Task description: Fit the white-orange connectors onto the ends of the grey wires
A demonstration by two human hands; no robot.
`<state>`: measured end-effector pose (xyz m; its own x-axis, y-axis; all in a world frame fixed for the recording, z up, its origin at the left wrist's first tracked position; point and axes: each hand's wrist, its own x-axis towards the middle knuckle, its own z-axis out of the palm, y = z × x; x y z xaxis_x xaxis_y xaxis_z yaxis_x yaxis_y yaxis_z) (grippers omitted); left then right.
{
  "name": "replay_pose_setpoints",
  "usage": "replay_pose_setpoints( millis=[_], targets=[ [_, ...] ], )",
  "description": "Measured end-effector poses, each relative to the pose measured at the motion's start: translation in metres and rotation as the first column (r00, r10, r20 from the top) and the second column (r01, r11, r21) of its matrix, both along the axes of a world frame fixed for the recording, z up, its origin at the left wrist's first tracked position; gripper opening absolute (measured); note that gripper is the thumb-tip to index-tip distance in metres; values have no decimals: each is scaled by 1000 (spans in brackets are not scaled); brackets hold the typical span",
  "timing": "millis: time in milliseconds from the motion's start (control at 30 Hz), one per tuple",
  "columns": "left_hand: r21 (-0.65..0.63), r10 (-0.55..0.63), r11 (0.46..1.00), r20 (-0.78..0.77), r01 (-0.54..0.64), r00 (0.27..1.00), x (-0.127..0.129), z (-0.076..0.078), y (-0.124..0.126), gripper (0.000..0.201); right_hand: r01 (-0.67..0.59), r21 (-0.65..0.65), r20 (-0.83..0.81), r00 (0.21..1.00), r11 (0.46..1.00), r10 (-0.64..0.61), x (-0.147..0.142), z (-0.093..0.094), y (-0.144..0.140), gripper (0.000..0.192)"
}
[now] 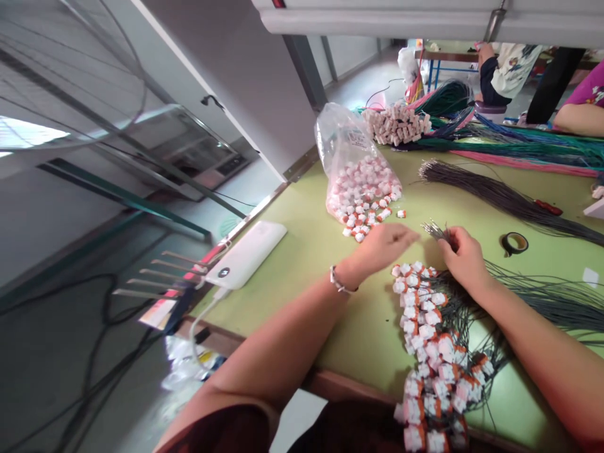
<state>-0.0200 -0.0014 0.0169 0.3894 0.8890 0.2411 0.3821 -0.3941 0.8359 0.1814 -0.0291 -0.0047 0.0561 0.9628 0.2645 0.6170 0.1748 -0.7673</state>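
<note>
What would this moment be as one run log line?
left hand: beside spilled connectors | right hand: gripping wire ends | green table

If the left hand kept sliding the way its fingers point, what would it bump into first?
Probably the wire ends pinched by the right hand; the left hand points right at them, though depth is hard to judge.

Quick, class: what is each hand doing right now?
Left hand: fingers pinched shut; anything held is too small to tell.
Right hand: shut on wires.
</note>
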Motion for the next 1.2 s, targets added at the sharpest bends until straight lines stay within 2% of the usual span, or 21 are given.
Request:
replay_pose_setpoints(
  millis=[33,67,100,167,233,300,467,533,600,667,700,767,833,900,967,1033,1200],
  targets=[
    [121,126,986,-96,-114,987,-4,-3,11,22,-6,-13,-43,999,1000,6,-1,0,1,15],
    [236,216,956,-167,-174,962,-6,-6,21,24,-16,-34,-85,996,999,13,-2,1,1,15],
    [309,231,940,-251,-148,940,-7,-11,31,28,-27,-62,-125,992,998,19,-3,2,2,17],
    [360,194,932,-399,-42,896,-5,-20,44,31,-45,-118,-208,978,992,19,-5,5,2,20],
    [387,186,922,-466,10,865,0,-28,49,31,-47,-149,-284,959,988,3,-7,8,1,20],
    [412,207,911,-480,11,852,6,-32,48,28,-35,-160,-328,944,986,-20,-8,10,0,19],
    [409,261,912,-500,-40,826,14,-31,40,17,-23,-186,-339,940,982,-42,-10,12,0,17],
    [390,242,920,-488,-38,838,14,-28,37,16,-33,-192,-328,944,981,-32,-11,12,-1,17],
    [366,222,928,-400,-67,889,12,-24,32,22,-32,-187,-321,946,982,-30,-11,11,-1,17],
    [294,236,941,-225,-166,945,10,-18,25,33,-13,-173,-320,946,985,-44,-10,11,-2,18],
    [206,246,954,-125,-217,961,9,-15,20,36,-3,-163,-318,947,987,-49,-10,11,-3,18],
    [-89,238,969,78,-231,968,8,-10,10,33,6,-136,-304,951,991,-47,-10,11,-4,18],
    [-401,230,911,303,-96,925,9,-8,0,31,4,-105,-285,958,995,-34,-9,13,-6,17],
    [-575,259,814,484,81,836,12,-8,-6,30,0,-77,-271,962,997,-21,-9,13,-8,16],
    [-640,294,741,581,203,759,15,-9,-9,27,-4,-61,-265,964,998,-12,-9,13,-9,15],
    [-659,309,700,628,276,714,18,-11,-10,21,-13,-53,-259,966,999,-2,-9,12,-10,15],
    [-650,285,679,661,341,694,17,-12,-9,14,-28,-28,-212,977,999,21,-8,9,-9,15]
  ],
)
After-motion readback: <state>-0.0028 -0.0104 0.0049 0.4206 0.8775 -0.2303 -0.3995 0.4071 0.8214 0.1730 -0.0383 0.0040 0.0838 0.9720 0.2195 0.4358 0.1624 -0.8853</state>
